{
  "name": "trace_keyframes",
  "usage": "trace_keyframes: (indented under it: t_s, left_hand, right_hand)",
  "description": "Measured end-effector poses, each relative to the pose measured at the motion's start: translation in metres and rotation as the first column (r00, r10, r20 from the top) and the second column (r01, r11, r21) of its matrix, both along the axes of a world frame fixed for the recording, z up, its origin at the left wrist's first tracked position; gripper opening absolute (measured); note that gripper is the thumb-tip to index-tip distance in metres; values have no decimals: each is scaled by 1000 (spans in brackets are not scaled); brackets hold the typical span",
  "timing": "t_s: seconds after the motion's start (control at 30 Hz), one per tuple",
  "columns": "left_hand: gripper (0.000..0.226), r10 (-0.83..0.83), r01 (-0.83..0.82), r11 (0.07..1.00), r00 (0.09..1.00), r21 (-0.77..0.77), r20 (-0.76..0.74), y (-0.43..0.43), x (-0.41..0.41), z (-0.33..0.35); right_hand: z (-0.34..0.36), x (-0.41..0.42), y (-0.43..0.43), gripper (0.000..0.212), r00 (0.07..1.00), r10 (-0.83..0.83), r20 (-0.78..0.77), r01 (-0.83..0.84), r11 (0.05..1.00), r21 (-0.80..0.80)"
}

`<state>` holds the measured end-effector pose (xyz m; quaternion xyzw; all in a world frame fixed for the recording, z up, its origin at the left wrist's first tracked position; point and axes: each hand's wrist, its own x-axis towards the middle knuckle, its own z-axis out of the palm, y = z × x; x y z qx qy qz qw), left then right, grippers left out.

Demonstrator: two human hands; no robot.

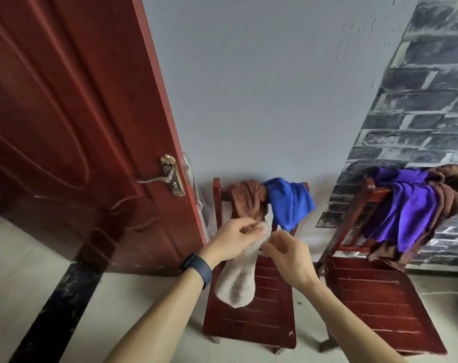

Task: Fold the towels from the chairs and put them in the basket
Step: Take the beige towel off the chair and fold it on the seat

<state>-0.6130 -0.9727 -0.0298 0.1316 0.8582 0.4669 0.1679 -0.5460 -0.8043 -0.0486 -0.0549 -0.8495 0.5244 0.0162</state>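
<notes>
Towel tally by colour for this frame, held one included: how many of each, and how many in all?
Beige: 1, the beige towel, pinched by left hand and right hand.
Brown: 2, left brown towel on the left chair, right brown towel on the right chair.
Blue: 1, the blue towel, left chair.
Purple: 1, the purple towel, right chair.
Total: 5 towels.

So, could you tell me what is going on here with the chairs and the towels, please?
A person is holding a cream towel up by its top edge, pinched in both the left hand and the right hand, so it hangs over the left chair. A brown towel and a blue towel are draped over that chair's back. A purple towel and a second brown towel hang on the right chair. No basket is in view.
</notes>
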Motion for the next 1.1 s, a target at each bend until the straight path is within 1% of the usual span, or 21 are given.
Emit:
trace_keyframes:
  t_s: [0.07, 0.13, 0.2, 0.23, 0.27, 0.33, 0.37, 0.4, 0.43, 0.5, 0.53, 0.57, 0.6, 0.7, 0.73, 0.77, 0.8, 0.83, 0.93, 1.03, 1.1]
  left_hand:
    - [32, 119, -124, 986, 991, 115, 53, -10, 3, -17]
    - [20, 347, -384, 886, 921, 262, 177, -17, 14, -37]
    - [11, 529, -614, 755, 778, 231, 338, -26, 29, -68]
    - [10, 556, -661, 736, 713, 145, 427, -31, 37, -90]
    - [13, 546, -654, 755, 671, 53, 501, -35, 46, -114]
    - [33, 466, -546, 835, 623, -77, 629, -37, 62, -148]
    - [29, 418, -503, 860, 597, -87, 684, -34, 67, -155]
    - [21, 380, -475, 876, 575, -83, 725, -31, 71, -157]
    - [21, 333, -453, 889, 537, -68, 775, -29, 72, -158]
    - [44, 235, -436, 900, 453, -17, 860, -24, 71, -161]
    - [59, 202, -426, 905, 435, 2, 877, -19, 68, -165]
    - [70, 172, -417, 908, 436, 29, 883, -16, 65, -168]
    - [71, 154, -410, 911, 452, 51, 878, -13, 63, -167]
    - [32, 157, -396, 912, 577, 106, 802, -10, 54, -167]
    - [38, 165, -395, 912, 595, 108, 787, -12, 50, -171]
    - [54, 174, -397, 912, 600, 102, 781, -12, 45, -176]
    - [68, 171, -395, 914, 588, 96, 790, -13, 41, -177]
    - [70, 148, -372, 924, 570, 93, 808, -12, 38, -182]
    - [20, 75, -228, 972, 536, 58, 841, 0, 37, -180]
    - [18, 35, -116, 993, 499, 27, 866, 20, 47, -180]
    - [15, 18, -145, 988, 454, 53, 891, 34, 56, -181]
  right_hand:
    - [-3, 1, -9, 13, 999, -27, 42, 26, 999, 24]
    - [-7, 2, -15, 21, 997, -61, 47, 58, 997, 56]
    - [-11, 3, -19, 25, 994, -92, 53, 89, 994, 67]
    - [-12, 3, -21, 26, 993, -102, 64, 98, 993, 69]
    - [-13, 4, -21, 27, 991, -111, 78, 105, 991, 80]
    - [-13, 4, -22, 27, 985, -124, 121, 115, 990, 79]
    - [-12, 5, -22, 27, 981, -132, 143, 125, 991, 56]
    - [-11, 7, -21, 28, 977, -144, 156, 141, 990, 32]
    - [-10, 9, -21, 29, 974, -161, 162, 162, 987, 9]
    - [-6, 15, -20, 32, 963, -200, 180, 210, 977, -37]
    - [-5, 18, -18, 32, 957, -221, 186, 235, 970, -57]
    - [-5, 22, -16, 31, 951, -245, 187, 263, 962, -76]
    - [-5, 25, -12, 31, 943, -272, 190, 295, 950, -104]
    - [-13, 34, 3, 28, 909, -312, 276, 383, 888, -255]
    - [-15, 38, 8, 27, 899, -306, 313, 404, 857, -321]
    - [-18, 41, 14, 26, 890, -297, 345, 424, 817, -391]
    - [-20, 43, 20, 24, 882, -289, 373, 446, 769, -458]
    - [-21, 44, 26, 24, 871, -284, 400, 469, 721, -510]
    - [-26, 46, 41, 24, 839, -267, 474, 524, 627, -576]
    - [-35, 45, 52, 27, 805, -253, 537, 578, 541, -611]
    - [-40, 45, 58, 30, 790, -231, 569, 603, 463, -649]
